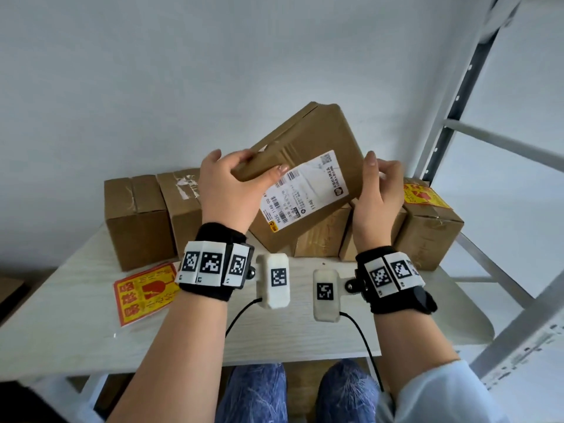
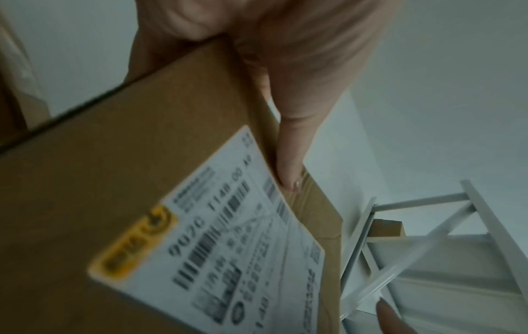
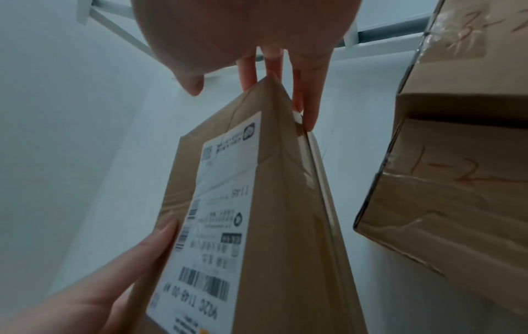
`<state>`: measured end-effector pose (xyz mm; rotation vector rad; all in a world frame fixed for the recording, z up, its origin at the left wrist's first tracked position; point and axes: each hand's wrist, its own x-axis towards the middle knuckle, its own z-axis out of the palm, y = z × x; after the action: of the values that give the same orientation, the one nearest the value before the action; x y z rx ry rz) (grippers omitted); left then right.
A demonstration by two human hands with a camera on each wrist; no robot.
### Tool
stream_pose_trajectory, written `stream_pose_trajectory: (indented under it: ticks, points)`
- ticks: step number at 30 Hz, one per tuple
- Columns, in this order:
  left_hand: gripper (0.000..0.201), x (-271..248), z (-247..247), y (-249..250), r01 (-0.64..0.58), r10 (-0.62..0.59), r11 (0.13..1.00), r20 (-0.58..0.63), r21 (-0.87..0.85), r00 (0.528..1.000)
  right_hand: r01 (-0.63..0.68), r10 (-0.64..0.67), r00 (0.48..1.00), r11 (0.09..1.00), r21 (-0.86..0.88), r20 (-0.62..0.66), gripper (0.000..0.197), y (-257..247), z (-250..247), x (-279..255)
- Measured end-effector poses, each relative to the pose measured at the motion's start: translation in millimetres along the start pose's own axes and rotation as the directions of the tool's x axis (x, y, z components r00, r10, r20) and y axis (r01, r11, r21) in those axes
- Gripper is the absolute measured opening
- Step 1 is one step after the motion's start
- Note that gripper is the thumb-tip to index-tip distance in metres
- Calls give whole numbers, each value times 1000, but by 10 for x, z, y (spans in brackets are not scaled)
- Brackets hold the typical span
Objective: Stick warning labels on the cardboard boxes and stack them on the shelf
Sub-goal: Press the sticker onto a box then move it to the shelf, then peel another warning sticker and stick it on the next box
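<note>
Left-wrist view: shipping label (image 2: 228, 259) blurred, print unreadable, cut off by the lower edge. Head view: boxes behind the held cardboard box (image 1: 300, 181) partly hidden; warning-label sheet (image 1: 143, 293) partly covered by the left wrist.

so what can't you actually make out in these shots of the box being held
- Shipping label text: blurred in the left wrist view, too small in the head view.
- Far face of the held box: turned away in every view, so a warning label there cannot be ruled out.
- Right hand fingertips: behind the box in the head view.
- Shelf boards: cut off by the right edge.
</note>
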<state>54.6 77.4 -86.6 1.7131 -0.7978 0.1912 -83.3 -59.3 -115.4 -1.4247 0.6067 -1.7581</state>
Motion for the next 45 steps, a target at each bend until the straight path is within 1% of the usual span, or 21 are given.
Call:
stream_pose_trajectory:
  ticks: [3, 5, 6, 9, 10, 12, 14, 16, 18, 20, 23, 25, 28, 30, 31, 33, 34, 37, 40, 42, 45]
  points:
    - [68, 6, -16, 57, -26, 29, 994, -28, 104, 999, -15, 14, 1000, 1000, -15, -27, 30, 2, -14, -56]
    - [65, 29, -37, 96, -67, 70, 987, -17, 149, 997, -40, 38, 998, 998, -47, -46, 37, 41, -43, -65]
    - [65, 39, -49, 114, -100, 102, 980, -1, 173, 995, -57, 54, 997, 997, -58, -50, 36, 61, -66, -60]
    - [65, 59, -78, 142, -184, 180, 968, 36, 172, 983, -164, 166, 986, 981, -102, 13, 17, 27, -136, 6]
    - [66, 62, -87, 144, -201, 196, 968, 45, 151, 980, -218, 226, 972, 968, -124, 61, 15, -16, -163, 39]
    - [66, 73, -96, 142, -240, 234, 965, 70, 106, 970, -329, 347, 916, 937, -119, 204, 34, -79, -227, 96]
    - [71, 69, -86, 157, -288, 281, 955, 89, 77, 956, -393, 410, 847, 912, -121, 339, 58, -82, -287, 131]
    - [79, 56, -55, 178, -296, 291, 952, 71, 75, 954, -399, 411, 828, 910, -113, 381, 79, -40, -308, 129]
    - [90, 45, -13, 181, -258, 258, 963, 14, 77, 966, -381, 387, 851, 920, -89, 355, 77, -31, -289, 98]
    - [102, 44, 7, 171, -196, 199, 977, -26, 89, 980, -326, 346, 886, 938, -117, 308, 69, -59, -265, 36]
    - [115, 65, 6, 133, -73, 75, 993, -14, 95, 997, -218, 253, 929, 964, -154, 269, 50, -47, -227, -103]
    - [114, 88, 23, 76, -31, 30, 998, 15, 55, 999, -126, 168, 950, 978, -168, 265, 46, -69, -190, -203]
    - [101, 66, 63, 34, -11, 9, 1000, 104, 22, 995, -39, 86, 960, 984, -175, 268, 56, -87, -147, -329]
    - [88, 9, 120, 9, 14, -17, 1000, 200, 20, 980, -29, 81, 951, 985, -172, 298, 49, -85, -124, -412]
    - [86, -22, 160, -8, 48, -39, 998, 267, -28, 963, -16, 79, 942, 981, -191, 327, 47, -64, -106, -448]
    - [89, -88, 208, -39, 134, -80, 983, 371, -123, 925, 22, 81, 926, 963, -267, 368, 49, -35, -64, -519]
    - [88, -118, 216, -61, 148, -88, 981, 395, -124, 914, 24, 95, 922, 953, -303, 374, 49, -10, -43, -541]
    - [70, -214, 206, -188, 113, -94, 993, 421, -20, 902, -34, 203, 888, 923, -383, 412, 45, 90, 6, -596]
    - [62, -324, 185, -324, 74, -103, 994, 455, 81, 885, -4, 252, 852, 880, -474, 460, 38, 167, 51, -684]
    - [56, -365, 184, -395, 37, -94, 991, 470, 128, 878, 8, 270, 843, 859, -512, 466, 36, 188, 80, -719]
    - [48, -378, 166, -446, 20, -71, 993, 442, 118, 894, 15, 280, 850, 833, -553, 445, 37, 164, 114, -725]
